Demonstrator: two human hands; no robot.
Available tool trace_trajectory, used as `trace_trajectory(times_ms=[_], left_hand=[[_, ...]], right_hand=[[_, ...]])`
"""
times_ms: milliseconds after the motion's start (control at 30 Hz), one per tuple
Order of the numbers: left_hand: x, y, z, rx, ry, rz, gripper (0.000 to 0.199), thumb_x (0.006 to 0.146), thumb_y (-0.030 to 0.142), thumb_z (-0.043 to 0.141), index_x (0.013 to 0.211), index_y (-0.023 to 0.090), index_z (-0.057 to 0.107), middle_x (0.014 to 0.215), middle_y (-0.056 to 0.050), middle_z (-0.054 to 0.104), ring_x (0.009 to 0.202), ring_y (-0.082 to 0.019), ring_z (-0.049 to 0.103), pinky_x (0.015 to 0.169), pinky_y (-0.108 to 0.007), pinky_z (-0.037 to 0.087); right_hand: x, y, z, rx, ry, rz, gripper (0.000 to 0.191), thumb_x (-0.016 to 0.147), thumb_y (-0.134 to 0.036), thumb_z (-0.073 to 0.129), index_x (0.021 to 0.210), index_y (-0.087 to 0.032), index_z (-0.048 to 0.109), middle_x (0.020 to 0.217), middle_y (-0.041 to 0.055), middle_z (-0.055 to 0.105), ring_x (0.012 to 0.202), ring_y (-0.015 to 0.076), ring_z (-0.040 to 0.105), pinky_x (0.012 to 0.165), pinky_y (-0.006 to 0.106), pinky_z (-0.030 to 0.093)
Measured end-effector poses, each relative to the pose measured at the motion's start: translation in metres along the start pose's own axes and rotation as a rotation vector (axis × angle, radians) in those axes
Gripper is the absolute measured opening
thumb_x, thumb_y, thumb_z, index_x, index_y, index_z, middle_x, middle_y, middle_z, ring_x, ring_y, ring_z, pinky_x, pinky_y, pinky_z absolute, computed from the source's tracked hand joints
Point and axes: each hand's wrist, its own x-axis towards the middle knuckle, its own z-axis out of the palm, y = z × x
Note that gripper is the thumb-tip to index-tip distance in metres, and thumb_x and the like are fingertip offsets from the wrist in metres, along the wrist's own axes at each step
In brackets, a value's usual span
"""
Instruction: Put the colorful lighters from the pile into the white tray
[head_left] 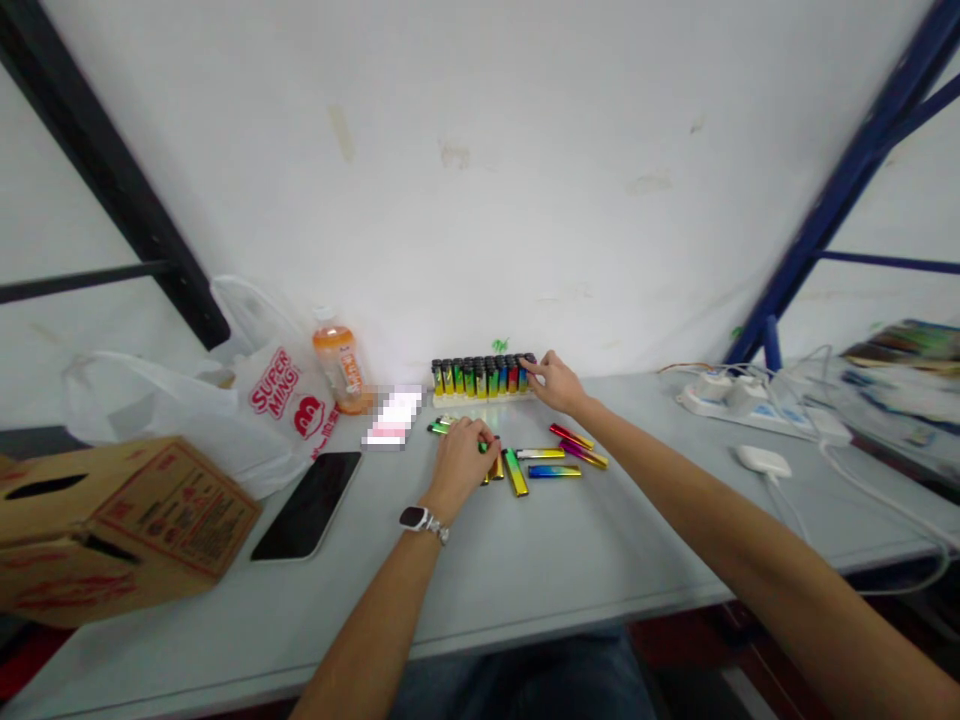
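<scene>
Many shiny multicoloured lighters [481,378] with black tops stand upright in rows in a whitish tray [491,402] near the wall. My right hand [559,385] is at the tray's right end, thumb and fingers closed on a lighter [523,378] there. My left hand [459,458], with a watch [414,517] on its wrist, is low over loose lighters on the table. Its fingers are curled around a lighter partly hidden beneath them. Beside it lie a green-yellow lighter [515,472], a blue-yellow lighter [555,471] and a red-gold lighter [571,436].
To the left are a cardboard box [120,520], a white plastic bag [262,400], an orange drink bottle [341,365], a black phone [307,505] and a blurred-out bright rectangle [394,415]. A power strip [765,410] and a white charger [763,461] with cables lie right.
</scene>
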Motion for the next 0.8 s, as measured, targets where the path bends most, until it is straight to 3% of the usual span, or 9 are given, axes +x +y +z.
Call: trace_trajectory(times_ms=[100,167,267,400,500,633,800], left_hand=[[0.000,0.000,0.001,0.000,-0.004,0.006,0.010,0.083,0.025,0.063,0.075,0.019,0.062,0.084,-0.006,0.063,0.090,-0.024,0.059,0.083,-0.036,0.043],[0.001,0.001,0.002,-0.010,-0.002,0.006,0.010,0.084,0.024,0.062,0.076,0.019,0.062,0.085,-0.006,0.063,0.089,-0.024,0.059,0.082,-0.036,0.043],[0.001,0.002,0.003,-0.021,0.006,0.020,0.010,0.084,0.025,0.062,0.076,0.019,0.063,0.085,-0.006,0.062,0.088,-0.023,0.058,0.082,-0.036,0.043],[0.001,0.006,0.003,-0.041,0.047,0.032,0.021,0.089,0.031,0.057,0.074,0.018,0.062,0.083,-0.006,0.061,0.086,-0.022,0.058,0.082,-0.035,0.043],[0.001,0.006,0.003,-0.059,0.095,0.039,0.031,0.092,0.038,0.052,0.070,0.019,0.061,0.080,-0.006,0.059,0.083,-0.021,0.058,0.082,-0.035,0.044],[0.004,0.001,0.002,-0.108,0.184,0.013,0.036,0.095,0.043,0.048,0.070,0.020,0.060,0.082,-0.005,0.059,0.084,-0.021,0.058,0.082,-0.034,0.045],[0.006,-0.001,-0.002,-0.233,0.262,-0.040,0.036,0.096,0.044,0.045,0.074,0.019,0.059,0.084,-0.004,0.058,0.080,-0.019,0.057,0.076,-0.032,0.045]], right_hand=[[-0.013,-0.005,-0.004,-0.008,-0.024,-0.023,0.060,0.094,-0.031,0.049,0.152,-0.019,0.038,0.108,0.0131,0.050,0.090,0.0228,0.056,0.086,0.035,0.044],[-0.028,-0.013,-0.010,0.059,-0.035,-0.049,0.059,0.091,-0.031,0.052,0.148,-0.018,0.043,0.113,0.0132,0.050,0.089,0.0213,0.057,0.087,0.034,0.044],[-0.051,-0.027,-0.024,0.122,-0.192,-0.168,0.030,0.083,-0.032,0.063,0.109,-0.020,0.070,0.108,0.0104,0.055,0.095,0.0227,0.058,0.089,0.034,0.043],[-0.066,-0.043,-0.037,0.062,-0.403,-0.222,0.020,0.071,-0.039,0.074,0.083,-0.022,0.075,0.096,0.0108,0.063,0.099,0.0292,0.057,0.088,0.038,0.041],[-0.060,-0.047,-0.033,0.097,-0.463,-0.197,0.017,0.068,-0.036,0.077,0.073,-0.020,0.072,0.087,0.0100,0.067,0.092,0.0279,0.058,0.084,0.037,0.040],[-0.046,-0.046,-0.018,0.329,-0.332,-0.194,0.019,0.078,-0.033,0.069,0.069,-0.018,0.060,0.070,0.0038,0.061,0.071,0.0181,0.054,0.072,0.030,0.039],[-0.049,-0.069,-0.010,1.003,-0.060,-0.047,0.028,0.091,-0.051,0.049,0.092,-0.023,0.047,0.064,-0.0059,0.051,0.057,0.0125,0.048,0.056,0.023,0.038]])
